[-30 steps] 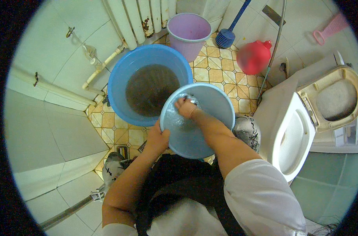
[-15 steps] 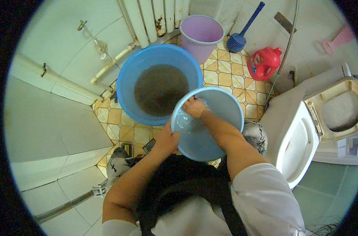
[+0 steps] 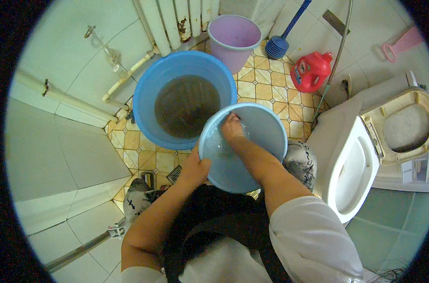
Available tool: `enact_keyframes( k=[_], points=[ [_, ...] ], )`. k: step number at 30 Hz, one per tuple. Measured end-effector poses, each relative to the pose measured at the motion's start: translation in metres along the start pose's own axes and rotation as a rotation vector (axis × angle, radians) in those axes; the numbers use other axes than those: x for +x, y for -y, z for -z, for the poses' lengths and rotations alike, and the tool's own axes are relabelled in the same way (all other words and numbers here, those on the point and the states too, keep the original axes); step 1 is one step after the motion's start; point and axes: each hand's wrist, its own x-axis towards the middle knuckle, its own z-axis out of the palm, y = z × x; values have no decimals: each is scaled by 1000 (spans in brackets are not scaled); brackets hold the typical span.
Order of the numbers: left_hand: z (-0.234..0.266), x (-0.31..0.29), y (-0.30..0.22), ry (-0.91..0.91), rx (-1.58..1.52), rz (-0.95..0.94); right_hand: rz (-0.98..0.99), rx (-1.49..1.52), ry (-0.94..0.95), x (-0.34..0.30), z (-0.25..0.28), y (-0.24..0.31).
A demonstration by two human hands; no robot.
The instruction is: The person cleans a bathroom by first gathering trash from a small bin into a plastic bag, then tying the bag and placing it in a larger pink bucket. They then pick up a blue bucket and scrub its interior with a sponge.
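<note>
Tilted toward me is a light blue basin with some water against its left side. My left hand is closed around the basin's left rim, thumb over the edge. Inside it, my right hand lies near the far wall, just above or in the water, with its fingers reaching forward and seemingly holding nothing. Their tips are blurred. Just beyond, a larger blue tub stands on the floor with dark, murky water in it. The basin's far left rim overlaps the tub's near right edge in view.
Behind the tub stand a purple bucket, a blue plunger and a red jug. A white toilet with a raised seat is at my right. Pipes and a radiator line the far left wall. A floor drain lies near my left foot.
My right hand has turned and shifted slightly within the basin, its fingers moving from the left wall toward the far wall. My left hand keeps its hold. The whole view has shifted slightly.
</note>
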Motion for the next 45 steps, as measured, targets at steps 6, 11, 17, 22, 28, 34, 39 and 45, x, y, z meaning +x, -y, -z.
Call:
enact_keyframes(
  k=[6,11,17,22,28,34,39,45],
  points=[
    [-2,2,14,-7,-10,-52,176,406,79,-9,24,-5],
    [-3,0,10,-11,-19,-65,483,-101,-35,-1,9,-24],
    [-8,6,5,29,-24,-87,131,160,414,-7,-26,-21],
    [0,-3,21,-42,2,-122,-302,584,317,-3,15,-17],
    [-12,10,10,50,-66,-34,-243,1213,54,-1,-18,18],
    [4,1,10,-3,-8,-65,385,628,496,-41,41,10],
    [1,-5,-7,1,-16,28,405,192,701,-41,26,0],
    [-3,5,13,41,-32,-74,436,10,66,-22,13,0]
  ],
)
